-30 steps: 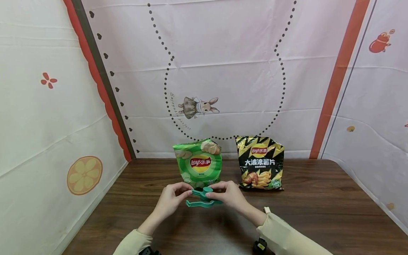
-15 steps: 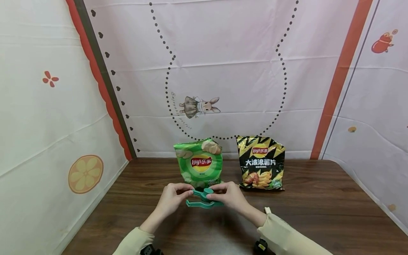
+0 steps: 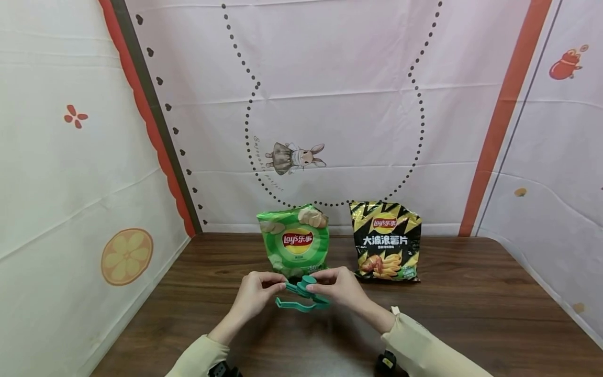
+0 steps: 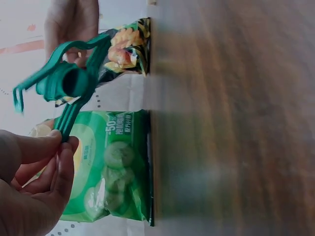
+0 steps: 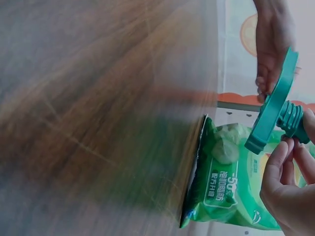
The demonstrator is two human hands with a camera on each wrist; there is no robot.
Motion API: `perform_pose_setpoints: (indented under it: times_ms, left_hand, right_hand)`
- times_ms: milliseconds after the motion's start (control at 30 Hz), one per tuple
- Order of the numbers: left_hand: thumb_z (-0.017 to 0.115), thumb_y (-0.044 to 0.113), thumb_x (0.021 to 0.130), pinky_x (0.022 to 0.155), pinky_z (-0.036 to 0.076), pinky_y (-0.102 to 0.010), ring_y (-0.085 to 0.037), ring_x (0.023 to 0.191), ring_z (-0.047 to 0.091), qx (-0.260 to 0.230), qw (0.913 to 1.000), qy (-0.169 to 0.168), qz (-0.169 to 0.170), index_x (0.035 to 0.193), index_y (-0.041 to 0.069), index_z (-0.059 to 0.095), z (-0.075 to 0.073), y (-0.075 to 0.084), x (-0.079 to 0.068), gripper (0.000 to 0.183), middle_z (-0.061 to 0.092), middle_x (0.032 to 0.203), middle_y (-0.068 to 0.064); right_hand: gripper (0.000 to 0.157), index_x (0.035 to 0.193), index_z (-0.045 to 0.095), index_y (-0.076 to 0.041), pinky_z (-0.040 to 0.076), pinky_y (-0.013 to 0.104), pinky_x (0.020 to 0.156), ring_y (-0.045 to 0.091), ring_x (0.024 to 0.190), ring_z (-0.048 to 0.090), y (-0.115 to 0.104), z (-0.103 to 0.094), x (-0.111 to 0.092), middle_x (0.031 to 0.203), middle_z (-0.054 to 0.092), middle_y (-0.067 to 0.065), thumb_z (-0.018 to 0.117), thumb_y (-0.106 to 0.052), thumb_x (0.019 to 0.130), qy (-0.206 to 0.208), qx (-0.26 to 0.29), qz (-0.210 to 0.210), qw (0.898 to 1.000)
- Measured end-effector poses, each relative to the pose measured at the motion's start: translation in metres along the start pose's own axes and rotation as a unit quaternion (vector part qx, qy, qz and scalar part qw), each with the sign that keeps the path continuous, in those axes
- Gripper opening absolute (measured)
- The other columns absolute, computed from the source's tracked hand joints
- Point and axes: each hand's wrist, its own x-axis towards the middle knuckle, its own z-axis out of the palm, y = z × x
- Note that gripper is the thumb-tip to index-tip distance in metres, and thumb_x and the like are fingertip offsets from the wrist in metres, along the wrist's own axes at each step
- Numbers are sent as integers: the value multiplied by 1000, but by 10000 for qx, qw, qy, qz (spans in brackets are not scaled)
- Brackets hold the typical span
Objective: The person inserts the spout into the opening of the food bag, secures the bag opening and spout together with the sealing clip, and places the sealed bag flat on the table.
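Head view: left hand (image 3: 252, 294) and right hand (image 3: 346, 289) at lower center, both holding the green clip (image 3: 301, 289) between them. Left thumb and fingers pinch one end; right hand grips near the round part. Clip's arms are spread apart. Green chip bag (image 3: 298, 246) stands just behind; black-and-yellow chip bag (image 3: 385, 243) right of it, both upright on the wooden table (image 3: 476, 298). Printed cloth (image 3: 339, 131) fills the upper frame.

Left wrist view: clip at upper left, lower end pinched by the left hand, round opening visible. Right hand at top left, partly hidden behind clip. Green bag lower center-left.

Right wrist view: right hand at lower right, fingertips on the clip's ribbed neck (image 5: 290, 119). Left hand upper right, at clip's far side; its grip unclear here.
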Motion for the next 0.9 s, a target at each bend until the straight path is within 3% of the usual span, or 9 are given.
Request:
perform_pose_setpoints:
  times_ms: [67,233,467,900]
  left_hand:
    - [73,23,83,63,50,-20,-8,76,66,3,10000,-71,-12,85,20,75,0,-2,-1,4,73,84,6]
    - [73,23,83,64,51,-21,-12,79,68,-9,9997,-250,17,84,21,76,-1,-6,-4,3,73,84,5]
    - [74,23,82,67,51,-21,-7,83,67,231,9980,-585,-5,84,24,76,-4,-10,-6,4,73,84,10]
    - [77,24,79,62,50,-22,-7,77,64,70,9919,-1239,-283,83,23,77,-8,-19,-8,4,73,81,7]
  right_hand:
    - [27,105,70,3,50,21,63,12,75,62,-3,0,-1,93,71,18,72,-14,84,-56,89,26,9999]
    - [29,106,72,-2,52,22,67,15,82,65,18,5,9,98,72,14,73,-20,84,34,135,65,9999]
    - [30,104,73,-7,53,24,71,14,85,67,17,2,8,100,72,9,75,-27,82,155,237,107,9995]
    - [30,104,73,-7,53,25,72,11,84,66,18,-7,10,97,73,8,75,-27,81,185,190,108,9996]
